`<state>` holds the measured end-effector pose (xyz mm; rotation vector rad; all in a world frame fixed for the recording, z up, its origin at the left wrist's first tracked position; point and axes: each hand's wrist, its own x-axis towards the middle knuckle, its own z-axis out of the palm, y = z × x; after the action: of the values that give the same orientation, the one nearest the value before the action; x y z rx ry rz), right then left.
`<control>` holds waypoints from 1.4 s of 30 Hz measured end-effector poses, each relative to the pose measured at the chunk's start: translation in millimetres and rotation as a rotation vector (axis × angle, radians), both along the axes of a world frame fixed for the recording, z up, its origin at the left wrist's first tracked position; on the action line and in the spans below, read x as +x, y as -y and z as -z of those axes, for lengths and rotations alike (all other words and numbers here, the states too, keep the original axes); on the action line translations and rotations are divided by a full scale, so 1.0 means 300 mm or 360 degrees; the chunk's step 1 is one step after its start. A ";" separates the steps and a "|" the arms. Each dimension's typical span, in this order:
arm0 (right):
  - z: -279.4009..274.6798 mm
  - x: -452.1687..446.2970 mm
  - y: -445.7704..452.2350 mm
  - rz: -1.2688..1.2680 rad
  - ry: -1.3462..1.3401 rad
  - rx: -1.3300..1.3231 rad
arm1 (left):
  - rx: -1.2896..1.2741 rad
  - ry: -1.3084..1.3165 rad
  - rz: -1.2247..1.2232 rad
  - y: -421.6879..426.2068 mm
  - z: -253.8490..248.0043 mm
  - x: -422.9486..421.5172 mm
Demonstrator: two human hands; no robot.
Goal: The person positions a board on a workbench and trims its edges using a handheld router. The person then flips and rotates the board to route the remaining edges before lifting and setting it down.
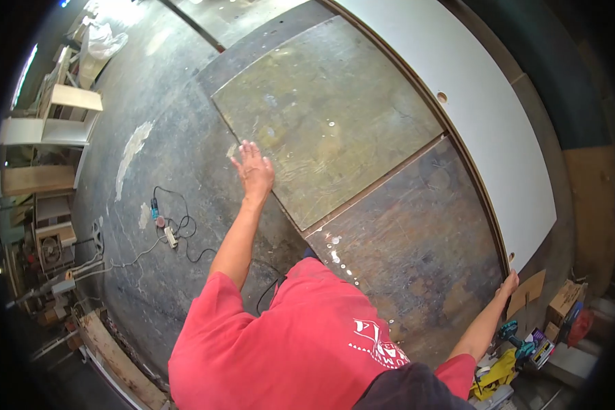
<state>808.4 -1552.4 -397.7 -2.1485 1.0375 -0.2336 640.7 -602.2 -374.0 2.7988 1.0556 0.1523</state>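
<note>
A long white panel (499, 116) with a dark edge and round holes lies along the right side of a worn worktable. My right hand (506, 287) grips the panel's near end, close to one of the holes; its fingers are partly hidden. On the left, my left hand (255, 174) is open, fingers stretched out, at the edge of a stained greenish board (335, 102). It holds nothing, and I cannot tell whether it touches the board. Closer to my body is a darker, scratched board (410, 225) with several small pale bits along its left side.
On the floor to the left lie a teal power tool (155, 208), a black cord and a white socket block (171, 237). Wooden cabinets (68, 102) line the left wall. At lower right are a teal drill (509, 333), a yellow cloth (497, 376) and a cardboard box (564, 301).
</note>
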 end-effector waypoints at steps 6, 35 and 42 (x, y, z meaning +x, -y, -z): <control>-0.065 -0.043 -0.045 0.0403 0.0212 0.0440 | -0.0079 -0.0214 -0.0100 0.028 -0.086 0.033; -0.195 -0.508 -0.512 0.0367 -0.0098 0.0890 | -0.2360 0.0752 0.0172 0.825 -0.135 0.614; -0.275 -0.831 -0.916 0.0310 -0.0185 0.0907 | -0.3138 0.0501 -0.0267 0.908 -0.045 0.632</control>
<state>559.1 -1277.6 -315.2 -1.5644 1.2091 0.0934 830.3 -874.7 -360.6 0.8622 0.6046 -0.2851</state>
